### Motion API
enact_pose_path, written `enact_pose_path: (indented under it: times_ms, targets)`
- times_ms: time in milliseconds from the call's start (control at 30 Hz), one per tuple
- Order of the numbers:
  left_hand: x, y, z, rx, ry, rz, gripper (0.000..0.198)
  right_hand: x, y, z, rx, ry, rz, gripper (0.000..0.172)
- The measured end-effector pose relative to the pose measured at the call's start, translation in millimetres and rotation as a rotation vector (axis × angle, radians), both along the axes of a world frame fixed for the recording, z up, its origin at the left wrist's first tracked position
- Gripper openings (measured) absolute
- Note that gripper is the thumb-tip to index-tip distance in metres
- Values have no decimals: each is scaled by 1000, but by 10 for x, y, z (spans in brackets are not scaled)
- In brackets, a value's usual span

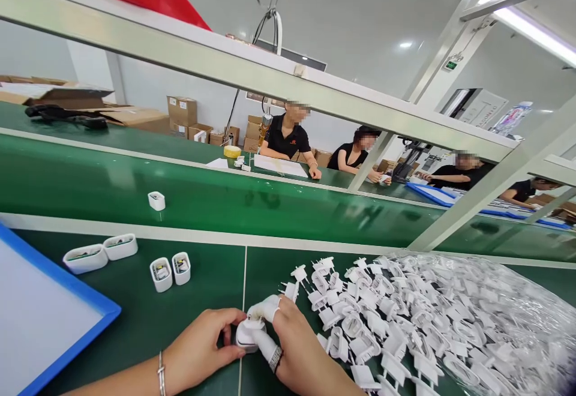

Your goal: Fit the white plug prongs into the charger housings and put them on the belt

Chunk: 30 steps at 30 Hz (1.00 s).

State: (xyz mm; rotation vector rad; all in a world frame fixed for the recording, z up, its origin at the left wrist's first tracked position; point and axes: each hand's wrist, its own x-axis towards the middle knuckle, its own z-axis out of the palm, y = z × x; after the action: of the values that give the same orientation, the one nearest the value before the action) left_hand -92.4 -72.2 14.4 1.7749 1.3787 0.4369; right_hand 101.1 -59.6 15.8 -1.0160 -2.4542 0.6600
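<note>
Being gripped from both sides, a white plastic plug housing (249,335) is held at the bottom centre of the view, on a dark green worktop (135,318). It is pinched by the closed fingers (225,318) of the left hand (200,339) and by the right hand (292,348), whose two gripping digits are sheathed in white finger covers (265,308). A silver ring (275,359) is worn on the right hand, and a thin silver bracelet (161,373) on the left wrist.

At 2 to 3 o'clock from the hands, a large heap of white two-pinned plug parts (360,324) is spread, partly inside a clear plastic bag (495,306), with its nearest pieces just beside the right hand. At 11 o'clock, four small white rectangular cases (161,274) stand on the worktop, and a fifth white case (156,201) stands on a raised green shelf (225,204) beyond them. At 9 o'clock, a blue-framed white board (45,312) lies flat. At 12 o'clock, beyond a pale metal rail (180,42), a further green bench (135,150) is lined by seated co-workers in black tops (288,138), with brown cardboard boxes (182,111) behind them.
</note>
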Motion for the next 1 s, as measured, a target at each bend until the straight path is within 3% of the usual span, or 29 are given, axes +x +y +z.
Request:
enact_pose_path:
  times_ms: [233,400,533,700,767,867,1000]
  targets:
    - [-4,15,-39,-27,-36,-14,27,-18,41,-35,121,-332,-57,34]
    - [-20,-7,-72,19,-75,-37,18,-57,49,-119,97,-433,-43,36]
    - [-4,-50,-60,106,-13,-37,15,-78,11,-179,68,-384,-106,32]
    - [-29,-26,90,185,70,-83,13,131,148,-4,54,-124,-12,33]
    - [-66,86,201,247,124,-102,14,271,267,-19,182,-135,-141,32]
    - [-128,467,363,342,253,-66,13,409,416,-221,376,-306,-353,18]
    - [-178,1260,410,355,469,87,18,367,414,-545,330,-422,-288,21]
